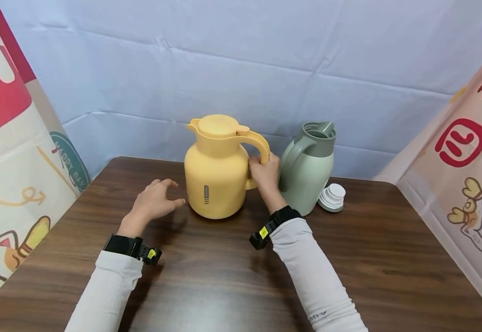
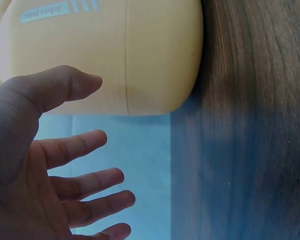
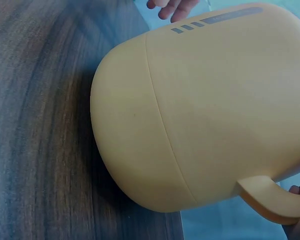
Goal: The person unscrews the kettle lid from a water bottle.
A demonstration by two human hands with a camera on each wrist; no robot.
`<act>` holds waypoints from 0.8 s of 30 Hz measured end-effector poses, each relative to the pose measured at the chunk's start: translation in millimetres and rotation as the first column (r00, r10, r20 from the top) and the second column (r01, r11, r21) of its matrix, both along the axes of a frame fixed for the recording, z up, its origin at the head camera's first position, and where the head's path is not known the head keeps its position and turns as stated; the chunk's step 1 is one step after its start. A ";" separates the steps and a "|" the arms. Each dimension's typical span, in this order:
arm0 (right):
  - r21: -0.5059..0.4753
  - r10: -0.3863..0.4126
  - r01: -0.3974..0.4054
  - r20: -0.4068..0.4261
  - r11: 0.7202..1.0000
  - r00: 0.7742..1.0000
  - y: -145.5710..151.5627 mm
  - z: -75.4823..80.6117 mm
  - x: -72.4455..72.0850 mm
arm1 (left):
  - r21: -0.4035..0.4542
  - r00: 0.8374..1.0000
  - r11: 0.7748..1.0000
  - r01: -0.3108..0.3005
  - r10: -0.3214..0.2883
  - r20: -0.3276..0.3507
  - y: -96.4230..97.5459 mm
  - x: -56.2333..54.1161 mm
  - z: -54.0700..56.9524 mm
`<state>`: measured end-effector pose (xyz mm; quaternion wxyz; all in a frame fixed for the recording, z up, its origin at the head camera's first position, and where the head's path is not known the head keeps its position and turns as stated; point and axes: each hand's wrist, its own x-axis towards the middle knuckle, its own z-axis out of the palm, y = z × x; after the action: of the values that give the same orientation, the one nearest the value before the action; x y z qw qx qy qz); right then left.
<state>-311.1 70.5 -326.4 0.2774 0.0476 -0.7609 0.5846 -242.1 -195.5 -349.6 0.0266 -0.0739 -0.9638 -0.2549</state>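
A yellow thermos jug [image 1: 216, 180] with its lid on stands upright on the dark wooden table, spout to the left and handle to the right. My right hand [image 1: 265, 175] grips the jug's handle [image 1: 261, 143] with curled fingers; only a bit of that hand shows at the edge of the right wrist view. On the other side, my left hand [image 1: 154, 200] is held just left of the jug's body, fingers spread and holding nothing. The left wrist view shows the thumb [image 2: 72, 87] overlapping the yellow body [image 2: 155, 60], with the other fingers apart below it.
Close behind my right hand is a green thermos jug [image 1: 307, 180] with an uncovered mouth. Beside its base lies a white and green stopper [image 1: 332, 197]. A pale cloth [image 1: 241, 69] hangs behind the table, and printed cloths [image 1: 465, 184] flank both sides.
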 end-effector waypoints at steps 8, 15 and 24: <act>0.012 -0.019 0.019 -0.012 1.000 1.000 1.0 -2.7 5.8 | -0.007 1.000 1.000 0.017 -0.017 -0.021 3.7 4.3 0.0; 0.010 -0.014 0.014 -0.013 1.000 1.000 1.3 -3.3 12.1 | -0.036 0.999 0.999 0.027 -0.028 -0.028 3.7 9.6 1.8; 0.034 -0.040 0.040 -0.004 0.999 0.999 -0.1 -4.1 26.9 | -0.050 0.999 0.998 0.033 -0.034 -0.031 3.8 16.3 5.3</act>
<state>-284.3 70.4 -330.6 0.2895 0.0380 -0.7710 0.5660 -225.8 -191.7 -344.3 0.0358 -0.0946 -0.9678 -0.2304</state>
